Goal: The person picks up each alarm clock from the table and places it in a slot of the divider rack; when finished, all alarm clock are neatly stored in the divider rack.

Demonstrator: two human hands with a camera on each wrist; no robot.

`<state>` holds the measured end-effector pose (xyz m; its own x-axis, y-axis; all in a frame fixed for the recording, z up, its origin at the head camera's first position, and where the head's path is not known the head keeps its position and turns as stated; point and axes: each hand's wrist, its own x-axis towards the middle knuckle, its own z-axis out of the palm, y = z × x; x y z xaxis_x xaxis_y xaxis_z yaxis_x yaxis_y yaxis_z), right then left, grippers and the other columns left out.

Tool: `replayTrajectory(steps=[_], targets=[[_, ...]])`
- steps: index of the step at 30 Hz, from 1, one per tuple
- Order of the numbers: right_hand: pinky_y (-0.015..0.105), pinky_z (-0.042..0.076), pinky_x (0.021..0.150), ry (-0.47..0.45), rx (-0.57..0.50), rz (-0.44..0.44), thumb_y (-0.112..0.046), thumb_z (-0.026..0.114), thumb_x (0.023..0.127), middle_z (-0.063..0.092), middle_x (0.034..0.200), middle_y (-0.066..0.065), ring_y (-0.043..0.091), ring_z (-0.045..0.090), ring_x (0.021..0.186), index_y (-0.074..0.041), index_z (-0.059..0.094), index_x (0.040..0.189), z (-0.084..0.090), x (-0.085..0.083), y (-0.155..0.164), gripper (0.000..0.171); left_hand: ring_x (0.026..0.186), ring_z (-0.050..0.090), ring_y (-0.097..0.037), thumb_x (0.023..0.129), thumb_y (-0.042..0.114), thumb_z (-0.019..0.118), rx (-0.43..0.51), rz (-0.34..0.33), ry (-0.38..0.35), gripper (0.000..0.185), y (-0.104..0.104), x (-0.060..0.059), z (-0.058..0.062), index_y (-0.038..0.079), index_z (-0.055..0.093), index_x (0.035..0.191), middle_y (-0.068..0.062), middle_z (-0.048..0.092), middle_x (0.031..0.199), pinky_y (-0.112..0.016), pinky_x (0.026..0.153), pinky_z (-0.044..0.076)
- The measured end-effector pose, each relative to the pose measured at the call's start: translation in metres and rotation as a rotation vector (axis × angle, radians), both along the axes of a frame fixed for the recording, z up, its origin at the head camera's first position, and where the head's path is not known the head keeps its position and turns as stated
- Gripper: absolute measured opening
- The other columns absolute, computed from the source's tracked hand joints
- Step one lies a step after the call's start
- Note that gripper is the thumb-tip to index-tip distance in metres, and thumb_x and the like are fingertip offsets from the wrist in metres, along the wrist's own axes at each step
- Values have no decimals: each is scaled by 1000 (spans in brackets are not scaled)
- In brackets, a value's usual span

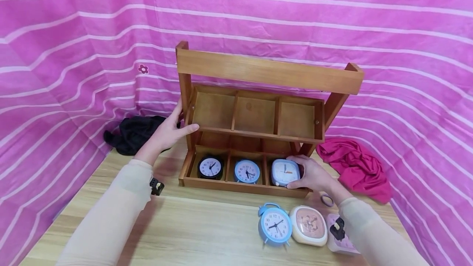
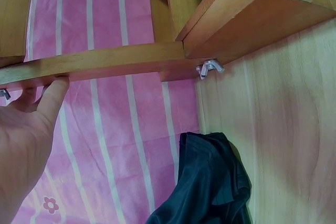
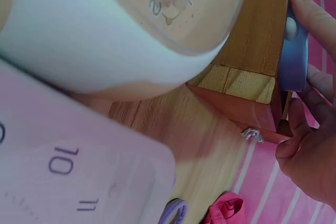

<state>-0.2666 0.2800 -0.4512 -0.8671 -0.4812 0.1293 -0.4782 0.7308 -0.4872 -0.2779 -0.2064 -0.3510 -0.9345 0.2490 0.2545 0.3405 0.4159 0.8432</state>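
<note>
My left hand (image 1: 168, 132) rests straight-fingered against the brown wooden two-tier rack (image 1: 269, 71) while my right hand (image 1: 315, 175) pinches a blue rounded-square clock (image 1: 283, 171), seemingly seating it at near right, needing gentle release.

White-striped pink fabric (image 1: 258, 15) hangs behind a wood-grain counter (image 1: 192, 233) with black cloth (image 1: 138, 132) at left, crimson cloth (image 1: 356, 167) and a purple ring (image 3: 168, 209) at right.

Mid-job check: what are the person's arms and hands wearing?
The left hand and right hand are bare, without gloves. The left sleeve and right sleeve are long, cream-coloured. A small black device sits near the left wrist, another near the right.
</note>
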Motion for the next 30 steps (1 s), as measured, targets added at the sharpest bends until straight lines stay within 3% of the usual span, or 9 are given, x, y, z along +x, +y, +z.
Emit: replayTrajectory(steps=[8, 13, 19, 23, 30], targets=[[65, 41, 108, -123, 105, -3, -42, 94, 76, 56, 143, 30, 48, 53, 129, 0, 59, 145, 6, -1, -3, 88, 155, 23, -46, 100, 26, 72, 0, 13, 4, 104, -11, -24, -25, 51, -7, 164, -5, 13, 175, -66, 121, 24], [70, 36, 109, -167, 135, -11, -44, 92, 78, 50, 148, 32, 50, 48, 132, -1, 56, 148, 10, 0, -5, 90, 155, 25, -44, 98, 33, 75, 6, 4, 23, 105, -13, -27, -27, 55, -5, 162, -1, 14, 175, -66, 120, 26], [71, 31, 111, -145, 141, 5, -46, 90, 79, 50, 148, 32, 48, 49, 134, 0, 54, 150, 9, 0, -5, 92, 155, 24, -44, 97, 36, 75, 10, 4, 25, 104, -13, -24, -25, 56, -4, 162, -1, 14, 175, -66, 121, 26], [69, 33, 109, -116, 122, 7, -46, 91, 79, 51, 149, 31, 47, 50, 133, 0, 53, 151, 5, 1, -3, 94, 155, 25, -43, 99, 32, 74, 5, 10, 27, 103, -12, -25, -26, 56, -4, 162, -1, 15, 175, -65, 121, 26], [65, 35, 107, -8, 39, 6, -45, 94, 74, 54, 148, 27, 44, 51, 132, -3, 54, 150, 2, 11, 1, 96, 155, 22, -47, 100, 26, 72, -16, 10, 11, 105, -12, -27, -29, 46, -8, 165, -9, 12, 175, -66, 122, 22]])
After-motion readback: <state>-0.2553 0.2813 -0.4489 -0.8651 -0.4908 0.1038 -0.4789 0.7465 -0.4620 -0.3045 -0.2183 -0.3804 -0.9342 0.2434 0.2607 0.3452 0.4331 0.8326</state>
